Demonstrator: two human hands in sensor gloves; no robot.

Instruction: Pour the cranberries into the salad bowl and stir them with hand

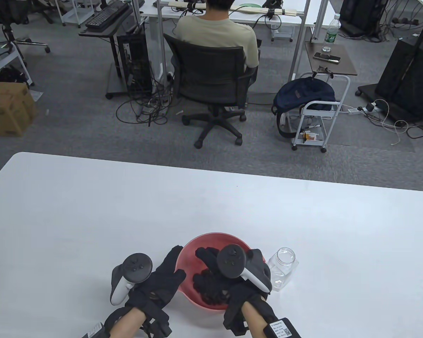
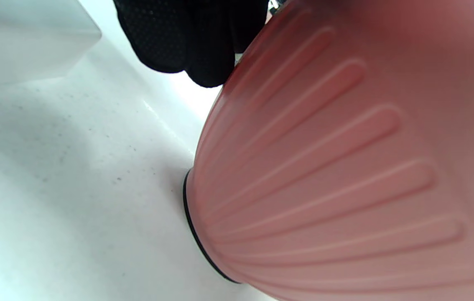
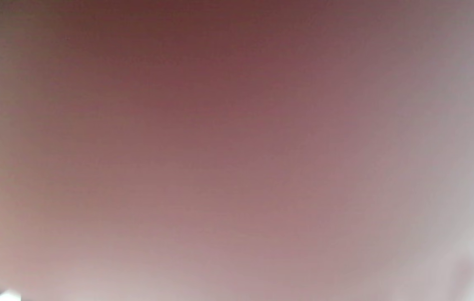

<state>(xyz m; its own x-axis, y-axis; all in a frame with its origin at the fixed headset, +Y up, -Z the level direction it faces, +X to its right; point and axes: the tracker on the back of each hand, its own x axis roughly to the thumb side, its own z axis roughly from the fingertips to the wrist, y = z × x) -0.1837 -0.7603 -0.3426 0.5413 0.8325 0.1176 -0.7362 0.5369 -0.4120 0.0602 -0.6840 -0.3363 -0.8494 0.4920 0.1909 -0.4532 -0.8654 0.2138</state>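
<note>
- An office with grey carpet lies behind the white table (image 1: pixel 91 218); a person (image 1: pixel 216 33) sits on a black chair (image 1: pixel 211 84) with their back to it, and a dark backpack (image 1: pixel 303 96) leans on a white cart (image 1: pixel 317 119).
- The red salad bowl (image 1: pixel 188 258) stands at the table's near edge, about midway along it.
- The left hand (image 1: pixel 158 281) lies against the bowl's left outer wall, fingers fairly straight, their tips up at the rim; the left wrist view shows the black fingertips (image 2: pixel 191 42) on the ribbed wall.
- The right hand (image 1: pixel 232 278) reaches down into the bowl, its fingers curled in among the dark cranberries (image 1: pixel 211 292) at the bottom.
- A clear, empty jar (image 1: pixel 283 267) stands upright just right of the bowl.
- The right wrist view is a pink blur.
</note>
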